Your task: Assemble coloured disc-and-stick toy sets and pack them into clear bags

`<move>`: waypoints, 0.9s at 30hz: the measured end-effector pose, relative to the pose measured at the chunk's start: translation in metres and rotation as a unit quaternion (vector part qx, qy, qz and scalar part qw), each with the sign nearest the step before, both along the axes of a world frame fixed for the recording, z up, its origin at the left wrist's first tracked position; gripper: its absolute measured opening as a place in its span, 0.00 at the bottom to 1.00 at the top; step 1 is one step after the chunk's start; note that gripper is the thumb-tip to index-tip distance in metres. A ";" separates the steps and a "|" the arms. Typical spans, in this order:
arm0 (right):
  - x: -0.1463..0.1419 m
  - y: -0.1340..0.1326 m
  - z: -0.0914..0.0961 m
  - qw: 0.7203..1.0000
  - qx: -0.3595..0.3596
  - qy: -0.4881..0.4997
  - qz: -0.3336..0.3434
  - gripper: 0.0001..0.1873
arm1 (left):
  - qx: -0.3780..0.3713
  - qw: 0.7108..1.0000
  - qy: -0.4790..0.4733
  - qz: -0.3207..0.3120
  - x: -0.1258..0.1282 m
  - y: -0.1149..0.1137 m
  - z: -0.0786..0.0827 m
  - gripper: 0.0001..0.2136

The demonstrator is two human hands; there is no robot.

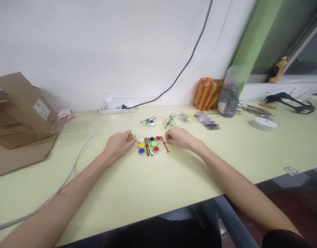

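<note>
My left hand (120, 144) is closed, with a small yellow round piece (131, 137) partly showing at its fingertips. My right hand (179, 137) pinches a yellow arrow-shaped plastic stick (171, 146); the fingers hide part of it. Just left of that hand lies a red arrow-shaped stick (165, 144). Between both hands is a bundle of several coloured sticks (148, 147), flanked by round pieces with clear bases: white (140, 140), yellow (141, 145) and blue (141, 151) on the left, black (151, 138), green (154, 143) and red (156, 149) on the right.
Behind the hands lie clear bags of similar parts (170, 120). A power strip (117, 110) sits against the wall. A cardboard box (21, 110) and a white cable (72, 168) are on the left. At right are a striped bag (207, 93), a phone (207, 121) and a white reel (264, 124).
</note>
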State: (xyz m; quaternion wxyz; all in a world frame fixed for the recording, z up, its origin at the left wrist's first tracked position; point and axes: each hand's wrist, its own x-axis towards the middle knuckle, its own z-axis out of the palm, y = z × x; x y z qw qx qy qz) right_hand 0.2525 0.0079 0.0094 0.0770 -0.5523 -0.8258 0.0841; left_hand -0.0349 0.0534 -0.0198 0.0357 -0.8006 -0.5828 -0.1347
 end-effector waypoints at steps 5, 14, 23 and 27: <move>-0.003 -0.001 0.000 1.000 -0.001 -0.001 0.003 0.05 | 0.006 1.000 0.000 0.000 0.000 0.001 -0.002 0.17; -0.005 -0.003 0.000 1.000 0.002 -0.003 0.009 0.05 | 0.011 1.000 -0.001 -0.006 0.000 0.002 -0.002 0.17; -0.001 -0.003 0.003 1.000 0.012 -0.008 -0.007 0.09 | 0.002 1.000 -0.001 0.000 0.002 0.000 0.000 0.17; -0.001 -0.004 0.003 1.000 0.000 -0.015 -0.004 0.09 | -0.007 1.000 -0.004 0.000 0.003 -0.001 0.001 0.17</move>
